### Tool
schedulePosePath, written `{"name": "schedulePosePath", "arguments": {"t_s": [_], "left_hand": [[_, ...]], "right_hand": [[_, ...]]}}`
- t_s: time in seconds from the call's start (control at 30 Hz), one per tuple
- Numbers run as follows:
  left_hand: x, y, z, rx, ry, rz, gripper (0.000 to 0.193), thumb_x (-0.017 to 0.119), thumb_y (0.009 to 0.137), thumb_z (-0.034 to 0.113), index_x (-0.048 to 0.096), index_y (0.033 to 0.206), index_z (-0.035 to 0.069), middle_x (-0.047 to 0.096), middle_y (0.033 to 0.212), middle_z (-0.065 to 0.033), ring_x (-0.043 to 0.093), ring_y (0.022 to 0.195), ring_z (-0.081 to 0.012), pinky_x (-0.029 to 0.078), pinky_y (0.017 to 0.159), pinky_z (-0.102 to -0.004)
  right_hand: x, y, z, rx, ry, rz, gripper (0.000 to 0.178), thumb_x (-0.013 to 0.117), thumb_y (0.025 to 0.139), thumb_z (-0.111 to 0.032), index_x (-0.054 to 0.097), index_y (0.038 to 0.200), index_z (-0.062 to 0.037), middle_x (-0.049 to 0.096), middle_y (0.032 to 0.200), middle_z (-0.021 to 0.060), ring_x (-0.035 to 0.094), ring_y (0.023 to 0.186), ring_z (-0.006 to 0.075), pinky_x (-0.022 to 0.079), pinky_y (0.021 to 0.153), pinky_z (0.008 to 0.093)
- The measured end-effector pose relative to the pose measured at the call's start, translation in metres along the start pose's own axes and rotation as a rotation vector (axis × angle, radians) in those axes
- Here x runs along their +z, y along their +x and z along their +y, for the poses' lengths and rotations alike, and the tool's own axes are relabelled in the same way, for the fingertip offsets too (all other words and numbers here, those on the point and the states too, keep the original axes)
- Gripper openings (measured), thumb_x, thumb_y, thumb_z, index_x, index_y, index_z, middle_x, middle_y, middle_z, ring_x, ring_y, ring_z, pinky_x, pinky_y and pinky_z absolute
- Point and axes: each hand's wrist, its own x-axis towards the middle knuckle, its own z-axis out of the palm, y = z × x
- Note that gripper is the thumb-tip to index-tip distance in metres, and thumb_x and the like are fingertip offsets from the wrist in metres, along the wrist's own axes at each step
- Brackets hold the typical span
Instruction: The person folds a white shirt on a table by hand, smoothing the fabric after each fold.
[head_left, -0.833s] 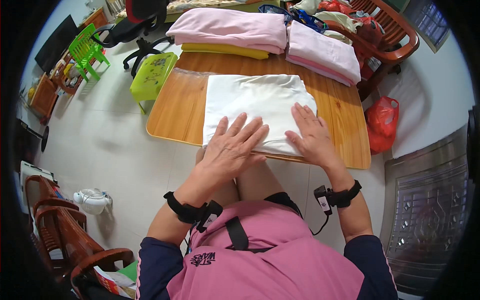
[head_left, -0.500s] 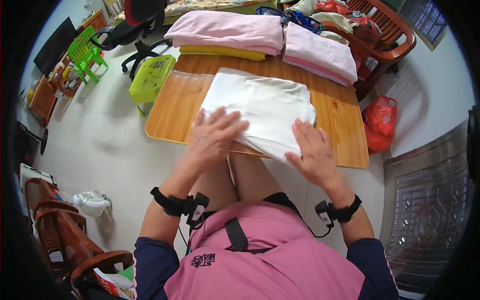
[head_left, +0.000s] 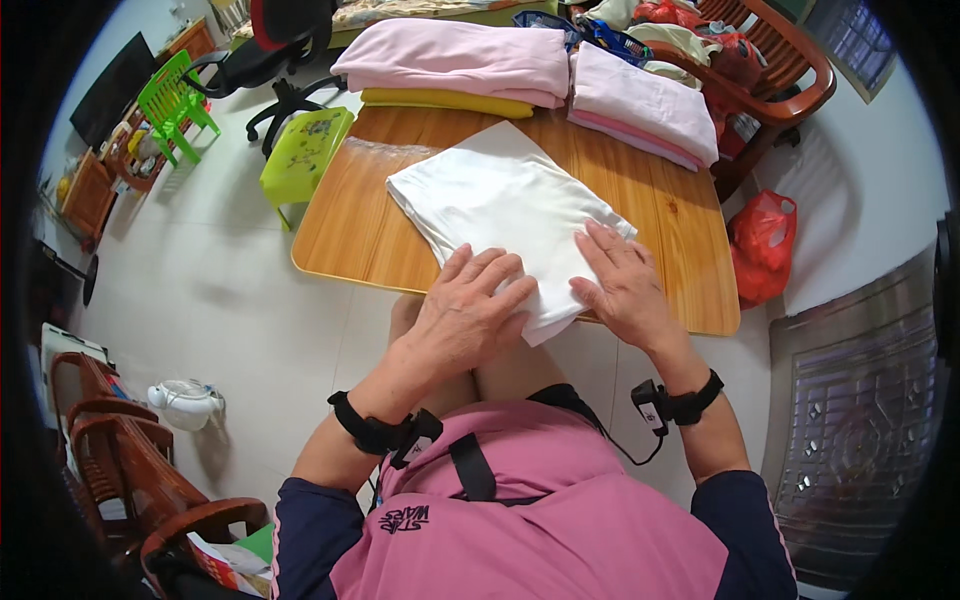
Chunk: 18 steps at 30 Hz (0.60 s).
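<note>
A folded white cloth [head_left: 505, 195], its exact kind not plain, lies turned at an angle on the wooden table [head_left: 340, 230]. One corner of it hangs over the table's near edge. My left hand [head_left: 472, 305] rests on the cloth's near left edge, fingers stretched out, the thumb partly hidden. On the near right part of the cloth my right hand [head_left: 625, 278] lies with its fingers extended and the thumb apart. Neither hand grips the cloth.
Behind the cloth are a folded pink stack [head_left: 450, 58] over a yellow cloth [head_left: 447, 102] and a paler folded stack [head_left: 645, 105]. A green stool [head_left: 305, 150] stands left of the table, a red plastic bag [head_left: 765, 245] to its right. A wooden armchair [head_left: 775, 75] stands at the far right.
The white cloth has turned on the table, its near corner now pointing toward me over the edge. My left hand has moved right and a little nearer; my right hand has shifted only slightly.
</note>
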Motion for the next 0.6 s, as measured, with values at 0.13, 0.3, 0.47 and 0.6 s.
{"name": "schedulePosePath", "arguments": {"t_s": [0.13,0.3,0.47,0.6], "left_hand": [[-0.003,-0.002,-0.013,0.003,-0.013,0.012,0.033,0.068,0.079,0.018,0.060,0.111,0.016,0.056,0.120,-0.0066,0.053,0.122,-0.0267,0.035,0.107,-0.0527],[-0.023,-0.006,-0.050,-0.121,0.152,0.040,0.024,0.063,0.079,0.006,0.066,0.102,0.013,0.062,0.115,-0.0057,0.051,0.126,-0.0267,0.027,0.113,-0.0558],[-0.034,0.004,-0.043,-0.212,0.439,0.009,0.024,0.064,0.081,0.009,0.066,0.105,0.013,0.062,0.118,-0.0056,0.050,0.129,-0.0272,0.025,0.114,-0.0566],[-0.012,0.006,-0.003,-0.045,-0.019,-0.099,0.034,0.068,0.086,0.026,0.063,0.117,0.014,0.059,0.125,-0.0060,0.049,0.129,-0.0267,0.030,0.111,-0.0544]], "right_hand": [[-0.008,-0.010,-0.009,0.080,0.026,-0.024,0.061,0.055,0.094,-0.048,0.054,0.133,-0.0007,0.057,0.134,0.0187,0.055,0.123,0.0332,0.037,0.101,0.0439],[-0.033,-0.026,-0.045,-0.001,0.224,-0.089,0.051,0.064,0.091,-0.040,0.059,0.127,-0.0028,0.060,0.130,0.0156,0.056,0.120,0.0316,0.041,0.100,0.0421],[-0.035,-0.020,-0.038,0.017,0.342,0.068,0.033,0.072,0.084,-0.019,0.066,0.112,-0.0035,0.064,0.121,0.0151,0.060,0.111,0.0302,0.045,0.094,0.0388],[-0.025,-0.022,-0.030,0.157,0.389,0.111,0.034,0.072,0.082,-0.017,0.066,0.112,-0.0029,0.064,0.118,0.0149,0.061,0.110,0.0311,0.046,0.094,0.0398]]}}
